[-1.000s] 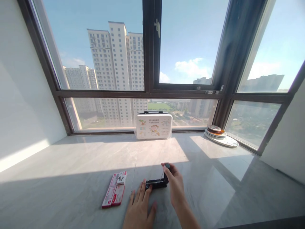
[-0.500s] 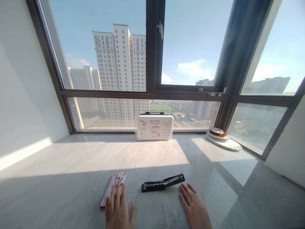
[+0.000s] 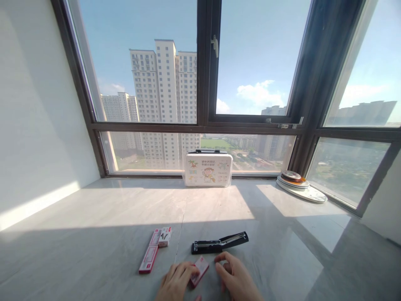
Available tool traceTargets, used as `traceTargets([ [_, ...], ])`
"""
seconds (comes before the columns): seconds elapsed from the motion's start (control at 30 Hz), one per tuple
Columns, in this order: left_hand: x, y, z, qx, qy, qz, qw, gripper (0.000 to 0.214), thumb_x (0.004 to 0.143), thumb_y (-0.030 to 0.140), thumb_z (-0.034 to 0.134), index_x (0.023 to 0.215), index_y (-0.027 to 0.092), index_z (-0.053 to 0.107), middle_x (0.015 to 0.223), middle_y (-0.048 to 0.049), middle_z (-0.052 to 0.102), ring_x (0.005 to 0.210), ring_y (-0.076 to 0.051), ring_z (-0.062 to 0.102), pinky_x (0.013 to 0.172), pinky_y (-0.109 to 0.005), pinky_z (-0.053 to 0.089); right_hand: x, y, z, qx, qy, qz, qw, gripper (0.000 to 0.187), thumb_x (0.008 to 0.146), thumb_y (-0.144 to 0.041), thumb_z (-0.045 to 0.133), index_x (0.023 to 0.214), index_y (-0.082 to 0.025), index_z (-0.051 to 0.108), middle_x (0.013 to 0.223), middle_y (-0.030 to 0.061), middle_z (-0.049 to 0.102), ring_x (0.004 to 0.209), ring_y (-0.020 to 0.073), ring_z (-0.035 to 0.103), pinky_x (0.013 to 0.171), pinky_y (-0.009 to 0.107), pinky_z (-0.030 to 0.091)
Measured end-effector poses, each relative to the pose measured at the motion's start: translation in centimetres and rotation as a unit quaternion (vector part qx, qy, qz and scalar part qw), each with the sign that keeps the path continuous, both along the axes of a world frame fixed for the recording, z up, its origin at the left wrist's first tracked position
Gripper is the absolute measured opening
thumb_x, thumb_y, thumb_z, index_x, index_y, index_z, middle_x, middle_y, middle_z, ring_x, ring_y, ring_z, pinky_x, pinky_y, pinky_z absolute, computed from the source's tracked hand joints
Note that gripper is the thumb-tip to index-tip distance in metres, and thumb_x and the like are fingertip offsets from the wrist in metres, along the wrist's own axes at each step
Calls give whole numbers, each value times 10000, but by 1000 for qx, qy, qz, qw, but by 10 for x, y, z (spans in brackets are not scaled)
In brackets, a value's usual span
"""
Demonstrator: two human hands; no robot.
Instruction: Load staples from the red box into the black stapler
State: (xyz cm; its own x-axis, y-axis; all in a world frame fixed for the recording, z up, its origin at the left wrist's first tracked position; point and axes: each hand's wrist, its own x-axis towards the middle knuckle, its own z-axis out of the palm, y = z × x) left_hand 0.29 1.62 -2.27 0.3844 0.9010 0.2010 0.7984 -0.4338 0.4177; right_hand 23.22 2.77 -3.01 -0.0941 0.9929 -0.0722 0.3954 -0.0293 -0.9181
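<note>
My left hand (image 3: 176,281) is closed on the near left edge of a small pink-and-white box (image 3: 200,269), which lies slanted low over the counter. Just right of that box is my right hand (image 3: 237,276), its fingers bent and apart, with nothing seen in them. Beyond both hands lies a black stapler (image 3: 206,246), its top arm swung open to the right and the metal track showing. To the left are a long pink-and-white box (image 3: 148,259) and, against its far end, a small white-and-red box (image 3: 164,237) with a stapler picture.
A white case (image 3: 208,171) with cartoon prints and a dark handle stands upright by the window. Stacked plates (image 3: 293,182) sit in the far right corner. A grey marble-like counter (image 3: 103,251) reaches to the dark window frame, with a wall at left.
My left hand has left the boxes at left and come right, now with a small pink-and-white box. My right hand has moved left and nearer, its fingers more bent. The view has shifted slightly.
</note>
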Motion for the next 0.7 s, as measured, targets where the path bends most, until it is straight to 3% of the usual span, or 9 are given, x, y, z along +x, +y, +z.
traceTargets([
  [0.1, 17, 3, 21, -40, -38, -75, 996, 325, 733, 121, 603, 1000, 282, 692, 1048, 12, 710, 1024, -216, 625, 915, -287, 487, -5, 7, -6, -15, 23, 16, 999, 257, 897, -481, 539, 860, -227, 558, 501, -56, 565, 388, 109, 435, 418, 214, 264],
  [0.17, 21, 8, 25, -49, -82, -82, 992, 351, 718, 109, 623, 1025, 268, 686, 1027, 11, 704, 1014, -210, 617, 929, -282, 477, -5, 11, -13, -6, 30, 8, 999, 270, 881, -485, 556, 804, -229, 513, 474, -68, 518, 396, 107, 429, 414, 210, 244],
  [0.33, 14, 26, 13, -86, -170, -46, 981, 391, 719, 172, 691, 1103, 239, 665, 1092, -13, 686, 1034, -211, 622, 938, -286, 492, 4, 21, -27, -24, 32, -14, 999, 340, 875, -543, 543, 748, -230, 499, 441, -69, 483, 370, 99, 388, 409, 214, 211],
  [0.57, 11, 33, -1, -101, -207, -36, 972, 430, 741, 187, 699, 1162, 258, 647, 1102, -10, 686, 965, -205, 640, 906, -284, 509, 40, 19, -20, -78, -48, -18, 996, 361, 932, -560, 472, 798, -225, 501, 430, -65, 508, 308, 90, 365, 416, 219, 247],
  [0.63, 11, 33, -3, -97, -210, -38, 972, 448, 739, 187, 704, 1176, 269, 647, 1109, -7, 684, 979, -212, 636, 908, -286, 506, 48, 18, -14, -53, -88, -23, 994, 317, 940, -519, 484, 837, -220, 514, 446, -63, 516, 358, 106, 423, 442, 220, 261],
  [0.7, 11, 34, -5, -93, -213, -39, 972, 457, 734, 184, 709, 1179, 272, 648, 1107, -5, 680, 981, -214, 633, 908, -286, 503, 50, 18, -2, 16, -144, -28, 989, 233, 922, -441, 537, 882, -212, 556, 479, -63, 527, 446, 120, 480, 490, 224, 285],
])
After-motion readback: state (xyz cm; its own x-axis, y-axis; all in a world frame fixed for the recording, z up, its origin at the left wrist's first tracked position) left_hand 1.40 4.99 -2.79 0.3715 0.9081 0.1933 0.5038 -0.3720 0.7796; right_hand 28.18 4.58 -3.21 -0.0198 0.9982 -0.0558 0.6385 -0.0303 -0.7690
